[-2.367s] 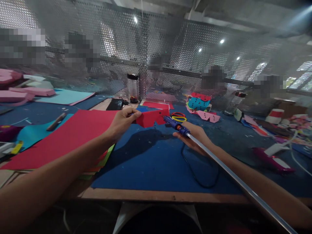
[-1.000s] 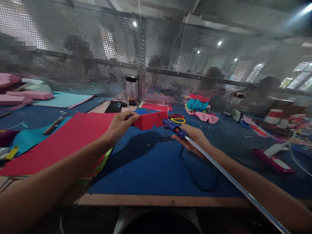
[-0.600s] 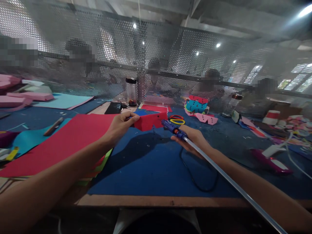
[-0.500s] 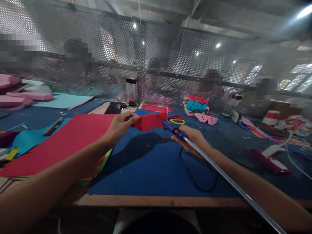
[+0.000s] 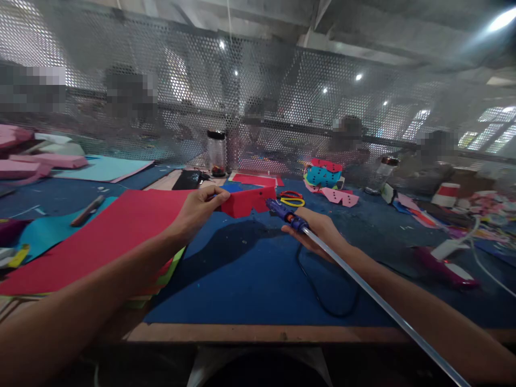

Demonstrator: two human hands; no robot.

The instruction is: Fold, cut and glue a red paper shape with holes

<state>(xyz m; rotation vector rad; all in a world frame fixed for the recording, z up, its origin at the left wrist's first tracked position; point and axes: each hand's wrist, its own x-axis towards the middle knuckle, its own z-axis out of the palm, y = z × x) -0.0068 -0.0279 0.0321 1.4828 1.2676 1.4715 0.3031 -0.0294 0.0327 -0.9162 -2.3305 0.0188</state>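
My left hand (image 5: 199, 208) pinches one end of a folded red paper piece (image 5: 249, 201) and holds it just above the blue mat (image 5: 250, 269). In my right hand (image 5: 320, 234) is a blue glue gun (image 5: 284, 212), fingers wrapped round its grip. A long clear glue stick (image 5: 374, 301) runs back from the gun over my right forearm. The gun's nozzle points at the right edge of the red piece, very close to it. A black cord (image 5: 322, 290) loops on the mat below my right hand.
A large red sheet (image 5: 100, 234) lies on a stack of coloured sheets at left. Yellow and red rings (image 5: 292, 199), cut shapes in teal and pink (image 5: 328, 177), a jar (image 5: 216, 153) and a perforated metal screen (image 5: 258, 107) stand behind. Other people sit beyond the screen.
Both hands, the red piece and the glue gun have stayed nearly still; the gun's nozzle has edged slightly left, closer to the red piece.
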